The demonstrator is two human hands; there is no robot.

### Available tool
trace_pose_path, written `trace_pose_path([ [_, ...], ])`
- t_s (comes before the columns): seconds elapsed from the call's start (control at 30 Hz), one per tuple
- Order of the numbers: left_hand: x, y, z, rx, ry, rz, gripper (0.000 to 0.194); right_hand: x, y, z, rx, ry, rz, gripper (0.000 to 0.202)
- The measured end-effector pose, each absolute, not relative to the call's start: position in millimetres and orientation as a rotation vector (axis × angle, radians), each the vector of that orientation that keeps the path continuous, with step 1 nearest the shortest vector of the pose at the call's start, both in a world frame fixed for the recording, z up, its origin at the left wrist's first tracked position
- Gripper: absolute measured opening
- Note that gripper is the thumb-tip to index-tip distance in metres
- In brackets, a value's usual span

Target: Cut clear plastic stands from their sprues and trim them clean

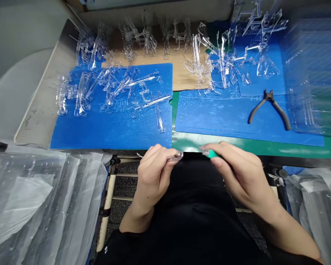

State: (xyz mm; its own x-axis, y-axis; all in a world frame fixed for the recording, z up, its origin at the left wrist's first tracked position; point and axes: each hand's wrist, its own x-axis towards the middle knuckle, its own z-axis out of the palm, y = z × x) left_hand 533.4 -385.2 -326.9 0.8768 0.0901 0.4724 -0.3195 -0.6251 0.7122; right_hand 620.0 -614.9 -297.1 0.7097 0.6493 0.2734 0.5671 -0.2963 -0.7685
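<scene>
Farthest left of the grip, down beside the bench, stands a wrapped bundle in translucent film, its covering probably there to guard what is inside from scuffs. Ahead and to the left of the hands, a left blue sheet carries a spread of branching clear parts; the sheet seems to serve as a padded, contrasting bed on which see-through plastic is easier to spot. The left hand is closed around a clear plastic piece, whose rounded end pokes out past the thumb and forefinger toward the other hand, apparently so that this edge is exposed while the rest is steadied by the fingers. Just right of it, with a gap between, the right hand pinches a green-handled tool near its front, thin tip pointing at the piece; such a short hold likely gives fine control. Beyond the right hand lies a right blue sheet, where dark-handled nippers rest with handles splayed toward the person, presumably for an easy reach. Farthest right of the grip, clear trays sit at the bench's end, seemingly kept out of the working space.
</scene>
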Motion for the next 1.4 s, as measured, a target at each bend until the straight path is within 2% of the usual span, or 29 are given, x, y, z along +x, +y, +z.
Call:
trace_pose_path([
  [0.13,532,-378,-322,2.292,-0.267,0.612,0.016,614,-625,-294,-2.070,-1.090,0.075,0.033],
  [0.37,530,-383,-319,2.293,-0.319,0.634,0.011,612,-623,-293,-2.030,-1.123,0.094,0.041],
  [0.87,533,-386,-320,2.282,-0.334,0.565,0.013,613,-628,-287,-2.006,-1.084,0.157,0.037],
  [1.07,530,-387,-314,2.128,-0.396,0.378,0.015,643,-619,-308,-2.112,-0.888,-0.030,0.027],
  [1.3,526,-388,-317,1.825,-0.183,0.115,0.020,640,-606,-306,-1.838,-0.699,0.260,0.019],
  [1.4,527,-390,-320,1.735,-0.160,0.050,0.024,632,-601,-302,-1.659,-0.652,0.427,0.028],
])
